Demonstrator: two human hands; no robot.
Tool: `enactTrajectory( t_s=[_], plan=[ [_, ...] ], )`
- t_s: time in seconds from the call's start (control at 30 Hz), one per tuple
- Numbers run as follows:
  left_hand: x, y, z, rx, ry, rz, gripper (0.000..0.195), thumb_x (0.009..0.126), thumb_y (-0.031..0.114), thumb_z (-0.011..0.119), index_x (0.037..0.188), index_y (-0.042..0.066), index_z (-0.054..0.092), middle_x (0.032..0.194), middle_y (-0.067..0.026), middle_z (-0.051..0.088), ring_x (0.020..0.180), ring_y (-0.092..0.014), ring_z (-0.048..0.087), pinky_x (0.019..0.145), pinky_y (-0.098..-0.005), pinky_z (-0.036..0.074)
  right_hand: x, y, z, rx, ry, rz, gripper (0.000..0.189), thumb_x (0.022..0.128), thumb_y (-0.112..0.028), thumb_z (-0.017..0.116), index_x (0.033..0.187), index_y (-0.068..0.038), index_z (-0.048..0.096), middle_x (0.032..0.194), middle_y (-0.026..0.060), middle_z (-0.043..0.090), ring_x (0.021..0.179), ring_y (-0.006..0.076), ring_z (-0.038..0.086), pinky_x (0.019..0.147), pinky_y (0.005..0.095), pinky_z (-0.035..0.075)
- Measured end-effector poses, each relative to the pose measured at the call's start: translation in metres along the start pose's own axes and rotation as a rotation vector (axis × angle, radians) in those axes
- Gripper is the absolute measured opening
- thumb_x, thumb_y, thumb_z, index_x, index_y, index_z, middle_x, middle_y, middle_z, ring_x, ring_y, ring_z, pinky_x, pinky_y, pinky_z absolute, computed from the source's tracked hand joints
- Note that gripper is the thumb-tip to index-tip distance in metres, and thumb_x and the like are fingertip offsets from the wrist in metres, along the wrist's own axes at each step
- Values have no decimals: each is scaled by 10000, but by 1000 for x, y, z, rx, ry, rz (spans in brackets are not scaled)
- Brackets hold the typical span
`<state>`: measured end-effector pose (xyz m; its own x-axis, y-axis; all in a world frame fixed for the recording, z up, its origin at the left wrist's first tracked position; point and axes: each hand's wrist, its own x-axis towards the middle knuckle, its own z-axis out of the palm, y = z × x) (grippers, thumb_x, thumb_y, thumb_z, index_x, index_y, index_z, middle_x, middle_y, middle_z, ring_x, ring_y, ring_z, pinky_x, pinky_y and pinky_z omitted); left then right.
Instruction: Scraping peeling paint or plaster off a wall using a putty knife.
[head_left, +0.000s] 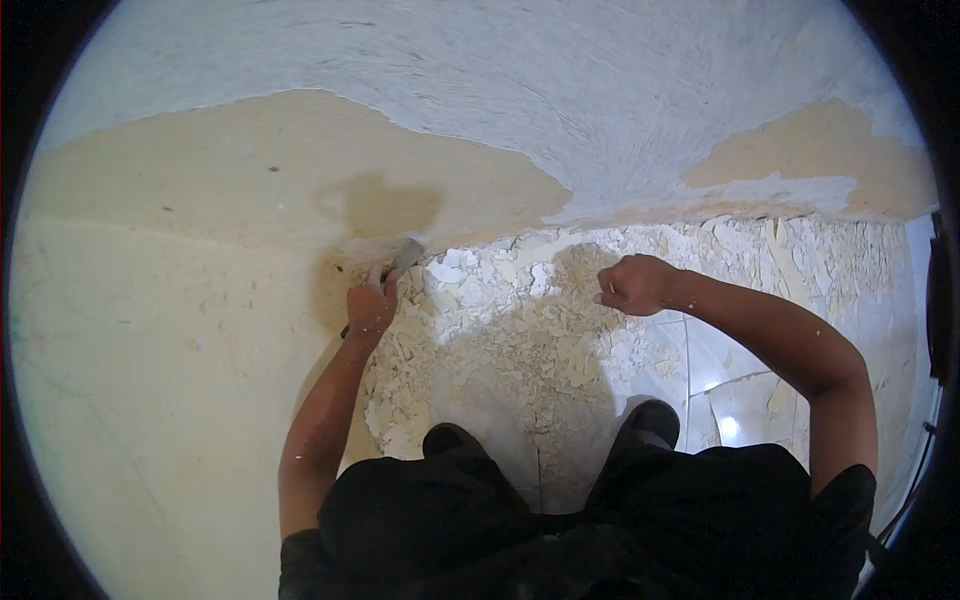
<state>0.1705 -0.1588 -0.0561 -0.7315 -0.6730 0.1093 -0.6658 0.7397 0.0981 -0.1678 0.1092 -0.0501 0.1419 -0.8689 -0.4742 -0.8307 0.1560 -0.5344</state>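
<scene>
My left hand (371, 306) is closed around a scraper (407, 256) with a flat metal blade. The blade lies at the foot of the wall, near the corner where two wall faces meet. Cream paint (300, 165) covers the lower part of the wall ahead, with a ragged edge against the pale grey bared surface (637, 97) above it. My right hand (637, 285) hangs over the littered floor with its fingers curled; nothing shows in it.
Flakes of peeled paint (525, 322) lie thickly on the tiled floor (727, 360) along the wall. A cream side wall (187, 360) rises at the left. My dark shoes (656, 420) stand among the flakes. A dark object and a cable (919, 465) are at the right edge.
</scene>
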Motion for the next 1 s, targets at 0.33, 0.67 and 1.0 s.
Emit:
enactTrajectory(
  t_s=[0.33,0.67,1.0],
  plan=[
    [19,-4,23,-139,248,183,220,864,273,582,840,58,626,618,-140,620,548,-320,612,516,-396,493,-14,16,20,-70,-94,58,369,882,-385,491,819,-34,588,771,177,620,795,363,606,722,461,471],
    [27,43,26,-225,315,216,178,816,226,652,745,76,589,570,-107,586,494,-280,580,465,-369,461,13,-3,20,-139,-174,65,372,878,-367,499,911,-5,581,825,207,625,853,374,608,778,465,474],
    [-12,43,22,-243,275,-74,221,861,261,572,814,48,609,626,-150,613,556,-314,611,510,-395,477,12,-4,19,-149,-223,110,374,878,-353,503,953,3,588,873,210,626,891,370,603,791,468,475]
  ],
)
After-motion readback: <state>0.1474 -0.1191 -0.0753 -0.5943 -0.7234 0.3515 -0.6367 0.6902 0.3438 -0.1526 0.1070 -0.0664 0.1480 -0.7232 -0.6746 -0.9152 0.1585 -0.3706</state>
